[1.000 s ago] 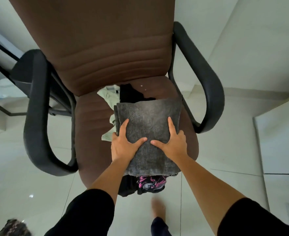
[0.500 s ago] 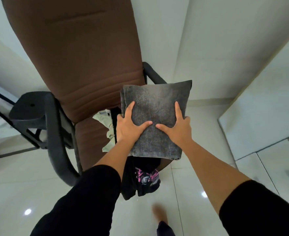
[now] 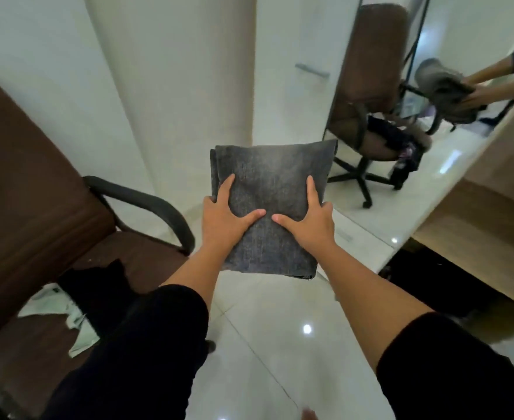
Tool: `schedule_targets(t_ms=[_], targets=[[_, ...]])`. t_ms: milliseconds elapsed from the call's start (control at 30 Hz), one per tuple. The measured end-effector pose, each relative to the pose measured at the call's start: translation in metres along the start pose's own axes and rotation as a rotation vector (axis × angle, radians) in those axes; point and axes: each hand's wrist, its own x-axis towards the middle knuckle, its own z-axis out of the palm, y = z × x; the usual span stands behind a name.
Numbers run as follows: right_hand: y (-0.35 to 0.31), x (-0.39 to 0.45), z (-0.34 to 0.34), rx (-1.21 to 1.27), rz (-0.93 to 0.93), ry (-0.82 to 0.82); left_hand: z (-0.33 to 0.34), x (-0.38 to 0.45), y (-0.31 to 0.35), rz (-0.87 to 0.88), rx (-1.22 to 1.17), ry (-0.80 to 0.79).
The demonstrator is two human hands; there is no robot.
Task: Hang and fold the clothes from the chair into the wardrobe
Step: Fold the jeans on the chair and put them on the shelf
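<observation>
A folded grey denim garment (image 3: 267, 207) is being held in mid-air above the tiled floor (image 3: 267, 334), right of the brown office chair (image 3: 37, 192), gripped at its sides by the left hand (image 3: 228, 219) and right hand (image 3: 307, 222), thumbs on top. The layers are probably being kept together by this grip alone, so a loosened hold could let the folds slip open.

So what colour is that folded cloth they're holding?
Dark mottled grey folded cloth, clearest in the head view.

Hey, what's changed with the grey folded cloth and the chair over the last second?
The folded grey cloth has been lifted off the brown chair and carried away to the right, now in the air over the floor. The left hand and right hand grip it just as before. The black garment and pale garment stay on the seat.
</observation>
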Motion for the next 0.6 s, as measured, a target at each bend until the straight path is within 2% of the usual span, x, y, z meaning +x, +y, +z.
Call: schedule_targets(t_ms=[233, 400, 600], targets=[[0.110, -0.006, -0.135, -0.007, 0.227, 0.275, 0.145, -0.016, 0.112, 0.220, -0.045, -0.269], [0.205, -0.009, -0.212, -0.051, 0.397, 0.381, 0.265, -0.045, 0.169, 0.281, -0.051, -0.456], [0.314, 0.005, -0.266, -0.076, 0.472, 0.468, 0.395, -0.064, 0.201, 0.335, -0.044, -0.546]])
